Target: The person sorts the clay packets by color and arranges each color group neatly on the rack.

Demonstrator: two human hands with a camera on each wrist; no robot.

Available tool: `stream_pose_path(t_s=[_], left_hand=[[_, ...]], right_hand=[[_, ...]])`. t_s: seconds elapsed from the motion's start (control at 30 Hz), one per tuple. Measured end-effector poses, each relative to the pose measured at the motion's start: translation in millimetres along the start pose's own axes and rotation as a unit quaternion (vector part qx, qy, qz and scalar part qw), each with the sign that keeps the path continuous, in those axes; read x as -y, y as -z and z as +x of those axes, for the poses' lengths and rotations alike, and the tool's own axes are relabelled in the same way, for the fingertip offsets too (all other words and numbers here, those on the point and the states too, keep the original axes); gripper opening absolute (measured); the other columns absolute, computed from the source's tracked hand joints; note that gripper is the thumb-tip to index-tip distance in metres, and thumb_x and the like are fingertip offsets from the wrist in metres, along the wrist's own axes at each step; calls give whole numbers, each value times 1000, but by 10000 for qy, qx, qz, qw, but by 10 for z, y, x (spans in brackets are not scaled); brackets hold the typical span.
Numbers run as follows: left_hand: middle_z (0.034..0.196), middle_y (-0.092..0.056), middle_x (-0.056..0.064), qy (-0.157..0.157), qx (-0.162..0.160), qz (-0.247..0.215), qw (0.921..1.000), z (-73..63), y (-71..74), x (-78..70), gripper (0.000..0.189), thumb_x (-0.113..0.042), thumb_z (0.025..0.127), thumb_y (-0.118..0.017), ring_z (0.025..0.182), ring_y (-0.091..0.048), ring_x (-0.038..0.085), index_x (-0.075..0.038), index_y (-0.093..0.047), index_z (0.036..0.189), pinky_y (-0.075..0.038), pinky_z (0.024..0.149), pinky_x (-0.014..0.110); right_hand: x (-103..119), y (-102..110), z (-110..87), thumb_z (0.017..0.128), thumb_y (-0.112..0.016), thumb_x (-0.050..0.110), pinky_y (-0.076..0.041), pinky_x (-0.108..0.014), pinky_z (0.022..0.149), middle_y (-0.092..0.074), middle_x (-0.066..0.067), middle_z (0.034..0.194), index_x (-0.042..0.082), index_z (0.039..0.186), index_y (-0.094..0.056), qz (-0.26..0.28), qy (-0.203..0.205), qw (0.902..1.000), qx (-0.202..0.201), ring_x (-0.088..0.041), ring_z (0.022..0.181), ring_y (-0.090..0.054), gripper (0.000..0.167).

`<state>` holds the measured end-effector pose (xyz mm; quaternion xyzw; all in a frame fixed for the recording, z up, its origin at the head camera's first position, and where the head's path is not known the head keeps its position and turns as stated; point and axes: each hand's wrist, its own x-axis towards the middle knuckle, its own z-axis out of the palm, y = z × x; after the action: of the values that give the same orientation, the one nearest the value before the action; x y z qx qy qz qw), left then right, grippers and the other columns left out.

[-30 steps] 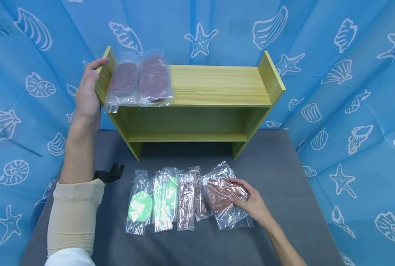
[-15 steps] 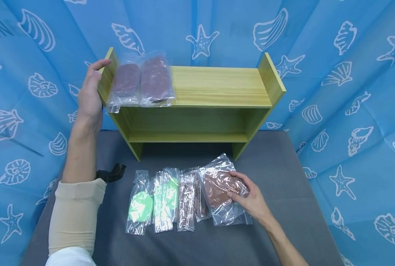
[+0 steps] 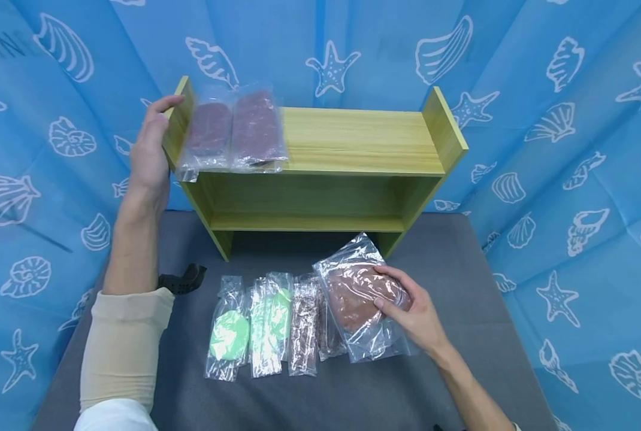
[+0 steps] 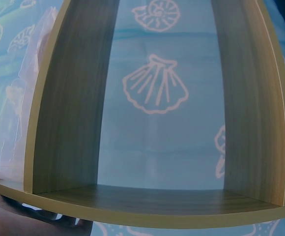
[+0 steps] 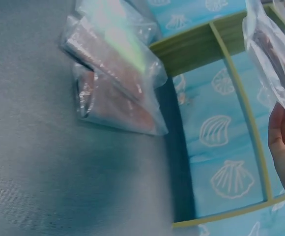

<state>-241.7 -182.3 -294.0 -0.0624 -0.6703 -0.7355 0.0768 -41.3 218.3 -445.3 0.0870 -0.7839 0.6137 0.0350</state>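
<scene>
At the top left of the head view, my left hand [image 3: 150,143] grips the upright side panel of a wooden shelf [image 3: 358,140], its fingertips over the edge. In the left wrist view the left fingers [image 4: 14,214] show beside that panel, partly hidden by it. My right hand [image 3: 420,311] pinches a clear plastic bag with a flat brown piece inside [image 3: 353,296], thumb on top. In the right wrist view this bag [image 5: 275,54] stands up from the fingers, off the table. Two bagged dark reddish pieces [image 3: 209,129] lean side by side on the shelf's upper tier.
On the grey table [image 3: 266,407] lies a row of clear bags: a bag with a light green piece [image 3: 229,335], other green ones, and bags with brown pieces [image 3: 302,329]. A black curved item [image 3: 183,280] shows by the left forearm. A blue seashell curtain [image 3: 558,179] surrounds the table.
My right hand has lifted the brown-piece bag, whose top has tilted up and left toward the shelf. My left hand keeps its hold on the panel; the view has shifted slightly.
</scene>
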Motion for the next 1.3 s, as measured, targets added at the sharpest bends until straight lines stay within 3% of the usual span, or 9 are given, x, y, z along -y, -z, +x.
stream_pose_path(t_s=[0.17,0.4,0.6,0.97,1.3], left_hand=[[143,-36,1,-25,-16,-30,10000,12,4,13,42,-25,106,-27,120,-37,19,-21,-54,138,-30,95,29],[144,-38,0,-69,-1,-31,10000,34,-5,19,42,-24,106,-28,124,-35,18,-20,-55,138,-28,99,30],[145,-37,-1,-104,-16,98,9999,41,-7,46,41,-25,107,-28,124,-35,19,-21,-54,138,-28,100,32],[150,-33,-1,-80,58,170,9998,35,7,16,42,-26,107,-27,127,-32,18,-20,-52,140,-27,100,31],[152,-31,-1,-4,80,306,9995,10,18,22,42,-28,107,-26,130,-29,19,-23,-51,141,-23,104,34]], right_hand=[[139,19,85,87,-69,-5,-52,-27,82,-59,-9,130,8,137,-57,20,144,9998,96,-20,104,-60,53],[288,39,178,92,-58,-9,-41,-23,100,-58,-8,137,-3,135,-55,223,699,9967,352,-17,122,-54,44],[426,39,258,89,-59,-14,-45,-23,96,-58,-7,136,-5,136,-54,383,777,9948,539,-17,119,-55,48],[890,109,461,84,-65,-17,-46,-21,97,-57,-10,138,-3,138,-53,9,1371,9873,798,-18,123,-53,57],[1241,153,674,90,-65,-9,-51,-22,90,-54,-10,140,5,140,-55,-37,974,9938,537,-20,120,-57,53]])
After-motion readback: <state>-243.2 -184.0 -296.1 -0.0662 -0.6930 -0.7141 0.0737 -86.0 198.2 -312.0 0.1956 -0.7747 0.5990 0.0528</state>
